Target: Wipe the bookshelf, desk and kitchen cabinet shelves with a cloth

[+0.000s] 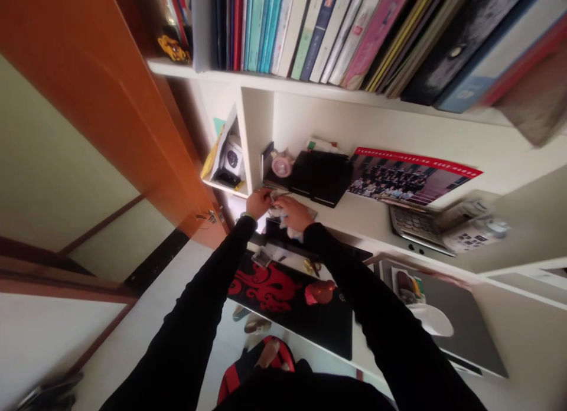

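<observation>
Head view, left hand (259, 203), right hand (293, 213) touching pale item (277, 212)

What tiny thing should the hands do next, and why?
Maybe gather up the loose part of the pale, cloth-like thing with the right hand. It seems to droop below that hand at the front of the shelf, and the left hand is close enough to help. It's too blurry to name surely.
</observation>
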A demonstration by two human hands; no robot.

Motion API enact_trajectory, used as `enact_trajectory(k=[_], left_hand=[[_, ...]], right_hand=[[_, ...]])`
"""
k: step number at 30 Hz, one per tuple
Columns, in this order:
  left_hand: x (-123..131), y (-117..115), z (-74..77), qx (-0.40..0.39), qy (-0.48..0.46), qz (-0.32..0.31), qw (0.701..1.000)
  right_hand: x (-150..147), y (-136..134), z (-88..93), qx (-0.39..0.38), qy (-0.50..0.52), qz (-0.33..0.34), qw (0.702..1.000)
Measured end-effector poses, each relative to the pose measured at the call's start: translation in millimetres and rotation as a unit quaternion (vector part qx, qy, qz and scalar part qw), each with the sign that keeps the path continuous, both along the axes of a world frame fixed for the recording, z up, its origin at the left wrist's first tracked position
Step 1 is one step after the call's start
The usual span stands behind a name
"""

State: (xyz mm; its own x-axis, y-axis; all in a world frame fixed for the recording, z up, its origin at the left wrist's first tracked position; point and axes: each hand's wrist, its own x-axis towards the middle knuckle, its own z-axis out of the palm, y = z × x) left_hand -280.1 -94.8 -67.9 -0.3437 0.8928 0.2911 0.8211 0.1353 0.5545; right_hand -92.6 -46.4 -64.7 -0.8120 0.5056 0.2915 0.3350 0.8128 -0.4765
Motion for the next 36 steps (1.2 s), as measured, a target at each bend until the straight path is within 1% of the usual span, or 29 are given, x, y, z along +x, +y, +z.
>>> enact_trajectory(k=[2,3,5,9,10,11,12,13,14,18,19,20,21,22,24,25,27,28,30,31,33,34,36], left_hand=[[0,1,3.9,-0.008,-0.001,-0.001,1.0],[0,1,5.3,-0.009,-0.004,-0.004,1.0],[0,0,7.3,-0.01,-0.014,-0.009,1.0],[-2,0,8.1,-0.015,-0.041,-0.019,0.999],[-3,0,8.1,-0.016,-0.046,-0.023,0.999],[-3,1,8.2,-0.016,-0.05,-0.027,0.998],[-3,1,8.5,-0.018,-0.052,-0.031,0.998],[-3,1,8.9,-0.019,-0.052,-0.033,0.998],[-2,2,9.5,-0.021,-0.049,-0.033,0.998],[1,3,12.5,-0.028,-0.02,-0.018,0.999],[1,4,13.1,-0.03,-0.014,-0.015,0.999],[2,4,13.5,-0.031,-0.009,-0.014,0.999],[2,4,13.8,-0.032,-0.008,-0.013,0.999],[2,5,13.9,-0.032,-0.009,-0.013,0.999],[1,5,13.6,-0.031,-0.014,-0.01,0.999],[1,4,13.5,-0.032,-0.016,-0.009,0.999],[1,3,13.8,-0.04,-0.019,-0.001,0.999],[3,2,14.4,-0.042,-0.018,0.007,0.999],[10,3,16.9,-0.01,-0.01,0.028,1.0],[16,5,18.7,0.025,-0.004,0.029,0.999],[32,14,22.9,0.104,0.007,0.001,0.995],[43,21,24.9,0.135,0.006,-0.023,0.991],[64,40,27.6,0.162,-0.014,-0.062,0.985]], right_hand=[[-1,1,1.6,0.001,-0.001,0.006,1.0],[8,2,1.3,0.002,-0.003,0.01,1.0],[42,3,-1.5,0.006,-0.005,0.008,1.0],[136,1,-10.2,0.022,0.004,-0.038,0.999],[152,0,-11.3,0.026,0.007,-0.054,0.998],[161,-2,-11.8,0.029,0.009,-0.071,0.997],[162,-5,-11.7,0.029,0.008,-0.084,0.996],[155,-6,-11.1,0.028,0.006,-0.092,0.995],[142,-8,-10.0,0.026,0.001,-0.094,0.995],[65,-8,-2.0,0.02,-0.007,-0.078,0.997],[53,-7,-0.2,0.017,-0.003,-0.076,0.997],[49,-6,1.0,0.014,-0.002,-0.071,0.997],[53,-5,1.2,0.011,-0.001,-0.064,0.998],[66,-4,0.3,0.009,0.0,-0.059,0.998],[110,-3,-4.2,0.013,0.0,-0.064,0.998],[137,-3,-7.3,0.02,0.0,-0.082,0.996],[190,-5,-13.9,0.038,0.005,-0.137,0.99],[212,-6,-17.0,0.047,0.005,-0.158,0.986],[241,-7,-22.5,0.067,0.005,-0.183,0.981],[248,-7,-24.7,0.075,0.006,-0.193,0.978],[248,-6,-27.6,0.079,0.011,-0.214,0.974],[243,-4,-28.2,0.076,0.015,-0.224,0.972],[229,2,-27.7,0.059,0.026,-0.245,0.967]])
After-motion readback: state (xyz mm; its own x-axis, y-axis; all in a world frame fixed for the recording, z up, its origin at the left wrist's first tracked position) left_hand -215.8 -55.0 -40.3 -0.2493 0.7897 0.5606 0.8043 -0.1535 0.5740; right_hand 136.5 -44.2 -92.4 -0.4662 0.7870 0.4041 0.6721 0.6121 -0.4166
